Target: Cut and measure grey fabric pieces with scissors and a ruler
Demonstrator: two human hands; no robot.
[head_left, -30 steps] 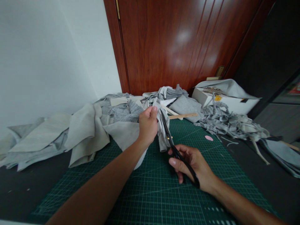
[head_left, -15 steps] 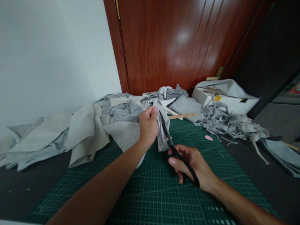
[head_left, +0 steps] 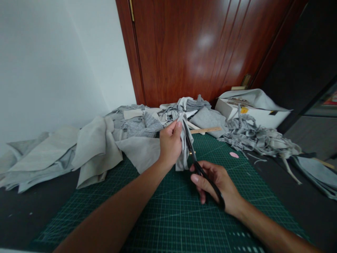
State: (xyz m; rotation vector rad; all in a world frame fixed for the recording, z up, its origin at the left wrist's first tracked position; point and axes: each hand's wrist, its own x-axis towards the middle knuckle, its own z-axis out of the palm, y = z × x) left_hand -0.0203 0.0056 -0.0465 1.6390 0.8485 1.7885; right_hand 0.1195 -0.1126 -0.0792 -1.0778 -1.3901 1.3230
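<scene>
Above the green cutting mat (head_left: 168, 225), my left hand (head_left: 170, 142) pinches a light grey piece of fabric (head_left: 181, 163), whose lower part hangs down beside the fingers. My right hand (head_left: 214, 182) is closed round the handles of black scissors (head_left: 191, 147). The blades point up and away, lying against the fabric just right of my left thumb. How far the blades are apart is hard to make out. A larger grey cloth (head_left: 142, 153) lies on the mat behind my left wrist.
Heaped grey fabric pieces (head_left: 143, 124) line the back, with larger folded cloths (head_left: 92, 140) at left. A wooden ruler (head_left: 206, 130) lies behind the scissors. At right are tangled fabric strips (head_left: 263, 138), a white box (head_left: 265, 117) and a pink oval piece (head_left: 234, 154). A door (head_left: 184, 52) stands behind.
My left hand has moved slightly right and up with the fabric. The scissors have shifted a little to the right with my right hand, staying against the fabric.
</scene>
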